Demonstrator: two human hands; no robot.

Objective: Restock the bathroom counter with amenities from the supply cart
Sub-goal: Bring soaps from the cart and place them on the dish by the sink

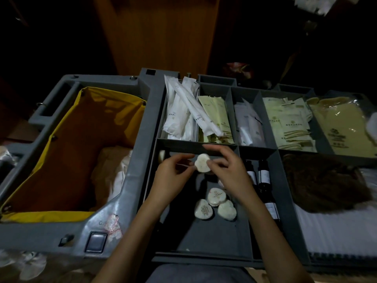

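Over the supply cart's gray soap compartment [204,237], the left hand [175,174] and right hand [231,170] together pinch one white wrapped soap [202,166]. Three more soaps [216,197] lie inside it beneath the wrists. Dark bottles [263,176] stand just right of it, and a yellow laundry bag [67,144] hangs to its left.

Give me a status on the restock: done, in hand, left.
Done: nothing shown delivered; the counter is out of view. In hand: the left hand and right hand pinch one wrapped soap above the cart tray. Left: at least three soaps in that compartment, the dark bottles beside it, then the carry to the counter.
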